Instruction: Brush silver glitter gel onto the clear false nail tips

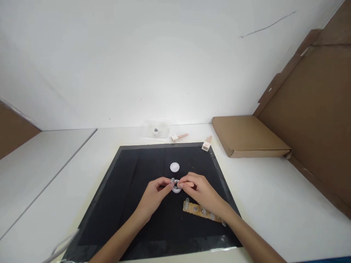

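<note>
Over the black mat (pixel 137 226), both hands meet at a small round white jar (pixel 177 190). My left hand (pixel 160 188) pinches a small clear, greyish piece (pixel 172 180) at the jar's left rim. My right hand (pixel 193 183) is closed on a small wooden stick (pixel 189 183), its tip at the jar's opening. What lies inside the jar looks dark and is partly hidden by fingers. A white round lid (pixel 174 167) lies just beyond the jar. Below my right hand, a tan strip (pixel 201 210) bears several clear, greyish pieces, partly covered by the right forearm.
Behind the mat lie a clear tray (pixel 161 131) with a small dark item, and two white-headed brushes with pinkish handles (pixel 182 136) (pixel 209 139). A flat cardboard box (pixel 249 136) rests at the back right. A white cable (pixel 61 246) is at the lower left.
</note>
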`<state>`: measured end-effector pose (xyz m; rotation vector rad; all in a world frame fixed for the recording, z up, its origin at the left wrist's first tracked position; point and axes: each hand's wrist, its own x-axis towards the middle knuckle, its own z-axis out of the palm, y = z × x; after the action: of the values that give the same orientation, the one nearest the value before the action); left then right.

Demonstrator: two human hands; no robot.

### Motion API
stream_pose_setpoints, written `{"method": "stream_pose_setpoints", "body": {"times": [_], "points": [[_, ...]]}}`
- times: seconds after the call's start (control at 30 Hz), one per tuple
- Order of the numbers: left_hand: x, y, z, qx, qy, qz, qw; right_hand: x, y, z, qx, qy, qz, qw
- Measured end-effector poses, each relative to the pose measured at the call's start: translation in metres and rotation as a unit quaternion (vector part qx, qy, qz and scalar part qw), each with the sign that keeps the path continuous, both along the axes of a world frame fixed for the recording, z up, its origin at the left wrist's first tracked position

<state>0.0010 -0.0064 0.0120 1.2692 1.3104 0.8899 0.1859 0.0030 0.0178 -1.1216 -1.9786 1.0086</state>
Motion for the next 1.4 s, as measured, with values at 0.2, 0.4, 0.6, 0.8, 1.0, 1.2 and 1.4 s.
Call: {"method": "stream_pose_setpoints", "body": {"times": [0.2, 0.4, 0.6, 0.8, 1.0, 1.2, 1.4], "points": [[0.000, 0.000, 0.000, 0.001, 0.005, -0.002, 1.000, -0.001, -0.001, 0.005, -0.004, -0.007, -0.003, 1.000], [-0.001, 0.000, -0.001, -0.001, -0.001, 0.002, 1.000, 0.000, -0.002, 0.008, -0.011, 0.002, -0.009, 1.000], [-0.001, 0.000, 0.000, 0.000, -0.002, 0.012, 1.000, 0.000, -0.001, 0.006, 0.000, 0.024, -0.020, 1.000], [-0.001, 0.001, 0.000, -0.001, -0.012, 0.019, 1.000, -0.001, -0.001, 0.004, -0.003, 0.010, -0.011, 1.000], [-0.001, 0.002, 0.000, -0.011, -0.022, 0.015, 1.000, -0.002, 0.000, 0.003, -0.003, -0.010, -0.007, 1.000], [-0.002, 0.002, -0.001, -0.013, -0.023, 0.016, 1.000, -0.003, -0.001, 0.009, -0.021, -0.015, -0.003, 1.000], [-0.003, 0.002, -0.003, -0.014, -0.033, 0.016, 0.999, -0.002, -0.002, 0.010, -0.029, -0.003, -0.006, 1.000]]}}
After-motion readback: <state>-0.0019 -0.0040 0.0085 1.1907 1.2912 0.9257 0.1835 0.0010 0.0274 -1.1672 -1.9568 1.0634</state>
